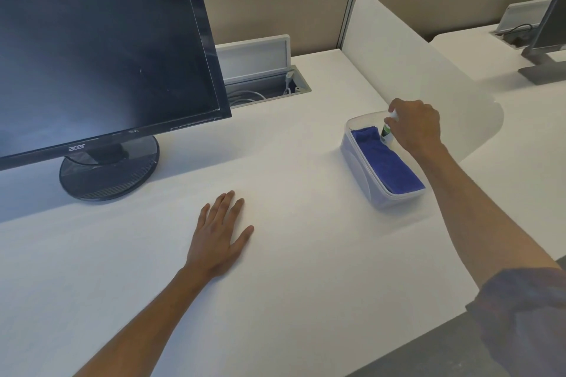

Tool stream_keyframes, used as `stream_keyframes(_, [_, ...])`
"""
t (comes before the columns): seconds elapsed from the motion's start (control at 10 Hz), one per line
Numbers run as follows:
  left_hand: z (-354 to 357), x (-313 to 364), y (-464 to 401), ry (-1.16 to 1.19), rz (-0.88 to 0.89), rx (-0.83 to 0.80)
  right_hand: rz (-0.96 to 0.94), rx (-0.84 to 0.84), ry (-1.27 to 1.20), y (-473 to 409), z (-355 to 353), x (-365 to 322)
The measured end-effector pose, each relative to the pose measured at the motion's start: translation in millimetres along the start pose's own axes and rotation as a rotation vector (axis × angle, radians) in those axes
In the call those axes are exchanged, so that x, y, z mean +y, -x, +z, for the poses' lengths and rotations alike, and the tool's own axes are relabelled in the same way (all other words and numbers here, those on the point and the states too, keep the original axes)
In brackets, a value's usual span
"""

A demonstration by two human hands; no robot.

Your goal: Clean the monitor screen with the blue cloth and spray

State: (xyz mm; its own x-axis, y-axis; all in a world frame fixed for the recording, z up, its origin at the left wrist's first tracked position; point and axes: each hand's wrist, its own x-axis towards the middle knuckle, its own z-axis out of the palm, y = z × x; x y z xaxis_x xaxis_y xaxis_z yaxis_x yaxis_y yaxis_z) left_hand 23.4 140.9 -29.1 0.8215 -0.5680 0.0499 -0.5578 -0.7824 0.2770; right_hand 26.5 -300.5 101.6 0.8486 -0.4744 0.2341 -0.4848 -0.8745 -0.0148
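Risk no. 1 is sitting in the clear plastic tub at the right of the desk. The right hand is reaching into its far end, fingers curling round the top of the small spray bottle — white cap, green label — and gripping it from above. The bottle is standing upright w/ the blue cloth lying folded just beside it, filling the rest of the tub. A lift at an angle is likely dragging the cloth along, or tipping the light tub, since nothing is steadying it.

The left hand is resting flat on the desk, fingers straight and slightly spread, holding nothing, well apart from the tub — so no help there.

Risk no. 2: a grip on the cap only. If the cap is loose, the bottle is prob. slipping or dropping back; can't tell how tight the hold is, as the hand is hiding most of it.

Risk no. 3: the monitor is standing at the far left on a round base, screen tilting. Spraying straight onto it, not the cloth, means liquid running down into the bottom bezel — and a hard wipe could be rocking it.
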Motion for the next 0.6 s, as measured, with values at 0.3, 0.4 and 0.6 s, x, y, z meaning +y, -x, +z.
stream_keyframes(0.3, [0.3, 0.8, -0.5, -0.014, -0.006, -0.012, -0.059, -0.062, -0.117, -9.9, 4.8, 8.1])
stream_keyframes(0.4, [-0.6, 1.0, -0.2, -0.008, 0.002, -0.001, -0.061, -0.091, -0.133, -13.4, 1.2, 10.4])
stream_keyframes(0.6, [-0.4, 0.6, -0.5, 0.0, -0.007, -0.009, 0.0, -0.127, -0.087, -14.7, -1.0, 10.8])
